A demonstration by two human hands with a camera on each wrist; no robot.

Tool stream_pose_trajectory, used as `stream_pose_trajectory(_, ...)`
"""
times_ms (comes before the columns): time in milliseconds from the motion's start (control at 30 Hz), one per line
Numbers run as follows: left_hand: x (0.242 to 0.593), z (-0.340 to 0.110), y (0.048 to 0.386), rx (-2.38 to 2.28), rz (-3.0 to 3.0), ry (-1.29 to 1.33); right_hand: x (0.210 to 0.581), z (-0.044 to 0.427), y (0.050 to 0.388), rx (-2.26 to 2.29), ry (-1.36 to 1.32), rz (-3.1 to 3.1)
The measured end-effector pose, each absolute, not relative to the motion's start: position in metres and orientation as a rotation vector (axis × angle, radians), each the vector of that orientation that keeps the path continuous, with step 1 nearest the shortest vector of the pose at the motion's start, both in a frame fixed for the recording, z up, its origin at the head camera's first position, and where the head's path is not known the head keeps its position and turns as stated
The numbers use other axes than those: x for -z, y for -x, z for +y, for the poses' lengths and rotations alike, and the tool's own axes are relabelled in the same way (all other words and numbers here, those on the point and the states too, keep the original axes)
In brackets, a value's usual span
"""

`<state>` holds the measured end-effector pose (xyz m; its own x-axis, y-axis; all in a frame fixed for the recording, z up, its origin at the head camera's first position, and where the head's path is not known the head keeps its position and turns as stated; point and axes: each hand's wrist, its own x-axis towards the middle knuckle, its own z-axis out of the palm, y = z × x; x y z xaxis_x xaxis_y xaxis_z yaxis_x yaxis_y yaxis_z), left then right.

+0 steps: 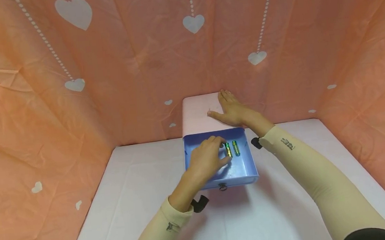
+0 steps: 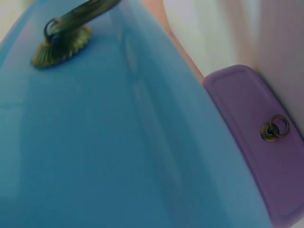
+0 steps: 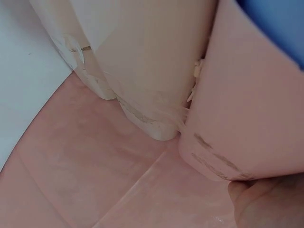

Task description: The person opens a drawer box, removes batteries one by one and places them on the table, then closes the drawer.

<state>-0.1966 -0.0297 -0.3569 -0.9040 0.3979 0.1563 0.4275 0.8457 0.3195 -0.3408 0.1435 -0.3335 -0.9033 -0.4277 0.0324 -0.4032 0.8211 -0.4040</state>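
Observation:
A blue drawer (image 1: 242, 168) stands pulled out of a small cabinet with a pale pink top (image 1: 199, 113). Inside it my left hand (image 1: 206, 158) reaches in from the front, its thumb and finger at the two ends of a green and gold battery (image 1: 228, 150), pinching it. A second battery (image 1: 236, 148) lies just to the right. My right hand (image 1: 233, 112) rests on the right side of the pink top, fingers spread. In the right wrist view, part of that hand (image 3: 266, 204) touches the pink edge. The left wrist view shows the blue drawer front (image 2: 95, 133), not the fingers.
A ring pull (image 1: 223, 187) hangs on the drawer front. A purple drawer (image 2: 242, 114) with its own ring shows in the left wrist view. The cabinet stands on a white table (image 1: 142, 179) against an orange-pink curtain (image 1: 145, 62) with hearts.

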Motion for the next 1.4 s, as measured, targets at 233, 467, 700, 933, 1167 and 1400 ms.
stream_pose_trajectory(233,0.355,-0.045,0.196,0.643,-2.871,0.765,0.334,0.143,0.342,0.631,0.663,2.946)
stream_pose_trajectory(467,0.355,-0.061,0.193,0.706,-2.794,0.82,0.336,0.143,0.343,0.607,0.675,2.969)
stream_pose_trajectory(700,0.352,-0.077,0.19,0.751,-2.711,0.835,0.336,0.143,0.341,0.602,0.667,2.974)
stream_pose_trajectory(933,0.352,-0.095,0.192,0.785,-2.633,0.849,0.335,0.142,0.34,0.613,0.665,2.965)
stream_pose_trajectory(1167,0.352,-0.112,0.191,0.821,-2.627,0.803,0.336,0.143,0.343,0.597,0.673,2.969)
stream_pose_trajectory(1400,0.351,-0.13,0.189,0.859,-2.633,0.756,0.335,0.141,0.34,0.614,0.648,2.953)
